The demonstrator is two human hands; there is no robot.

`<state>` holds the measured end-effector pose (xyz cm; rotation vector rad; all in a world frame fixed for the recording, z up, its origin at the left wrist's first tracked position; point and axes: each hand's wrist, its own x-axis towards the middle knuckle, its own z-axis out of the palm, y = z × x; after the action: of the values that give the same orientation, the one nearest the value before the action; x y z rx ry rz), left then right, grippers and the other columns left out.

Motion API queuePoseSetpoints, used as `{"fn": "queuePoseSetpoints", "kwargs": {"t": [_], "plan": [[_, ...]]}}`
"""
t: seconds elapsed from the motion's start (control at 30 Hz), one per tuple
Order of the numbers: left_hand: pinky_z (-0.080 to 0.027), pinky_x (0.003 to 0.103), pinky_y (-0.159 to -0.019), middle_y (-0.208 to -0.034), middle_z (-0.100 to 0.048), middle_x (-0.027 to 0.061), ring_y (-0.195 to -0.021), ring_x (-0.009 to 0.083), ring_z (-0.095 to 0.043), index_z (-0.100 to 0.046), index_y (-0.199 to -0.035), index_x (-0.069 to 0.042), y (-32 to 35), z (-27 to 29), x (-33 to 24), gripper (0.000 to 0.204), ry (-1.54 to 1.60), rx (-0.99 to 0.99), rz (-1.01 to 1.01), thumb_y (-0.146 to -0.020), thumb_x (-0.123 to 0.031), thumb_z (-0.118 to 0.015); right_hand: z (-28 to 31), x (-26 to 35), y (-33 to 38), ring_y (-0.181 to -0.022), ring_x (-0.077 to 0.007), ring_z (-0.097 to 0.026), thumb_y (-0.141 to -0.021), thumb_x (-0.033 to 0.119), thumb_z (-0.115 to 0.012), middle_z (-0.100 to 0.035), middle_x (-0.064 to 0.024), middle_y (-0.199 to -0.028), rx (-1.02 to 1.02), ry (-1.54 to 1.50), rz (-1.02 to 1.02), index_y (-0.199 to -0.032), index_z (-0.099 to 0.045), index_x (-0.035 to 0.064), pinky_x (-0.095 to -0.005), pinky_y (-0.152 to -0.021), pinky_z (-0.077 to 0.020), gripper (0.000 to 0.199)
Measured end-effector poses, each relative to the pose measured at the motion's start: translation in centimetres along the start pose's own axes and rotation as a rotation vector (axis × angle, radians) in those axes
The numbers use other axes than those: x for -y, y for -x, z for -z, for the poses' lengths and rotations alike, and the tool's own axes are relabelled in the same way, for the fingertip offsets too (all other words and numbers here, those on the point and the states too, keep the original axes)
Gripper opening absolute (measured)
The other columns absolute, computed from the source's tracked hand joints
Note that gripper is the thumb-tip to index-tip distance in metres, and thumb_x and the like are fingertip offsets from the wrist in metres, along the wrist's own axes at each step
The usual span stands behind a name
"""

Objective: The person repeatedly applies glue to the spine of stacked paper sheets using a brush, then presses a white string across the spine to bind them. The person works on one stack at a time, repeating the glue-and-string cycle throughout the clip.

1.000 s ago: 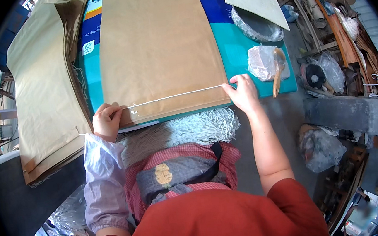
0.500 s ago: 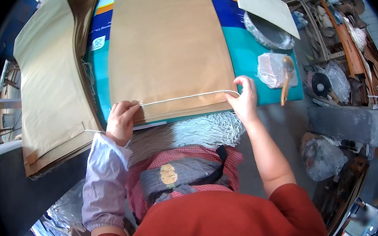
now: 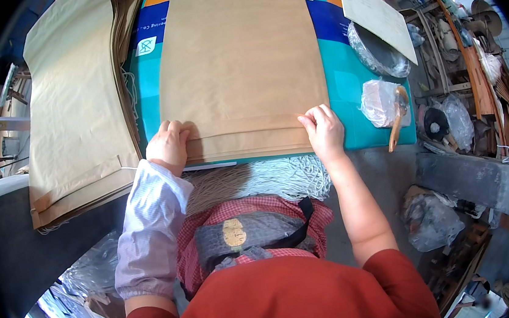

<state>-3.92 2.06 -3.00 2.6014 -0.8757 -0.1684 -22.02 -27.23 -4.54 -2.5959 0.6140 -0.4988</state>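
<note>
A long brown paper bag (image 3: 238, 56) lies flat before me, on top of others whose edges show at the near side. Its near end is turned up in a narrow folded flap (image 3: 242, 125). My left hand (image 3: 169, 146), below a pale sleeve cover (image 3: 151, 230), pinches the flap's left end between thumb and fingers. At the opposite end, my bare right hand (image 3: 325, 130) pinches the flap in the same way. The white string seen earlier across this end is hidden now. A bundle of white strings (image 3: 262, 179) hangs over my lap, just under the table's near edge.
On the left leans a stack of finished-looking paper bags (image 3: 74, 96) with string ends showing. A teal and blue sheet (image 3: 348, 113) covers the table. To the right are a wooden-handled brush (image 3: 396, 127) on a plastic-wrapped block (image 3: 379, 104), a wrapped round dish (image 3: 373, 55) and a pale board (image 3: 377, 15).
The paper bag's near edge has been folded up over the white string, which no longer shows. Both hands have gone from holding the string ends to pinching the flap's two ends.
</note>
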Motion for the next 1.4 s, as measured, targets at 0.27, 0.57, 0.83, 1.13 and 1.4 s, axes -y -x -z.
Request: {"fn": "queuePoseSetpoints", "kwargs": {"t": [0.27,0.57,0.83,1.13,1.4], "plan": [[-0.024,0.046,-0.111,-0.138,-0.039,0.0255,-0.131,0.0380,-0.034,-0.038,-0.133,0.007,2.3,-0.8,-8.3,0.067,-0.112,0.117,-0.488,-0.077,-0.023,-0.058,-1.9,10.3,2.0,-0.132,-0.0298,-0.036,-0.085,0.035,-0.059,-0.041,-0.0168,-0.141,0.268,0.071,0.411,-0.135,-0.041,-0.0012,-0.0444,-0.111,-0.0247,0.064],[-0.019,0.046,-0.112,-0.144,-0.022,0.0330,-0.137,0.0436,-0.019,-0.024,-0.137,0.015,2.9,0.3,-1.9,0.105,-0.327,0.127,-0.029,-0.079,-0.069,-0.048,0.4,-0.4,2.8,-0.129,-0.0396,-0.034,-0.086,0.032,-0.060,-0.035,-0.0288,-0.139,0.009,0.265,-0.173,-0.129,-0.041,-0.0103,-0.0475,-0.107,-0.0283,0.063],[-0.017,0.045,-0.113,-0.145,-0.021,0.0322,-0.138,0.0423,-0.016,-0.024,-0.137,0.014,2.5,-0.2,-2.0,0.108,-0.315,0.121,0.014,-0.076,-0.072,-0.050,-0.1,0.0,1.0,-0.110,-0.0329,-0.049,-0.074,0.015,-0.071,-0.054,-0.0127,-0.121,-0.264,0.216,-0.312,-0.101,-0.059,0.0045,-0.0441,-0.090,-0.0403,0.032],[-0.015,0.046,-0.114,-0.146,-0.019,0.0328,-0.139,0.0433,-0.014,-0.023,-0.139,0.012,2.6,-0.2,-2.3,0.105,-0.258,0.131,0.037,-0.076,-0.065,-0.057,0.3,-0.6,0.8,-0.104,-0.0344,-0.050,-0.069,0.010,-0.076,-0.054,-0.0151,-0.107,-0.174,-0.041,-0.460,-0.102,-0.057,0.0017,-0.0413,-0.089,-0.0424,0.039],[-0.015,0.046,-0.114,-0.145,-0.021,0.0330,-0.137,0.0452,-0.015,-0.025,-0.138,0.012,3.0,-0.2,-2.7,0.100,-0.254,0.093,0.013,-0.078,-0.061,-0.058,1.6,1.1,0.4,-0.099,-0.0328,-0.054,-0.075,0.005,-0.068,-0.056,-0.0129,-0.105,-0.207,0.230,-0.148,-0.105,-0.055,0.0021,-0.0413,-0.086,-0.0435,0.032]]}}
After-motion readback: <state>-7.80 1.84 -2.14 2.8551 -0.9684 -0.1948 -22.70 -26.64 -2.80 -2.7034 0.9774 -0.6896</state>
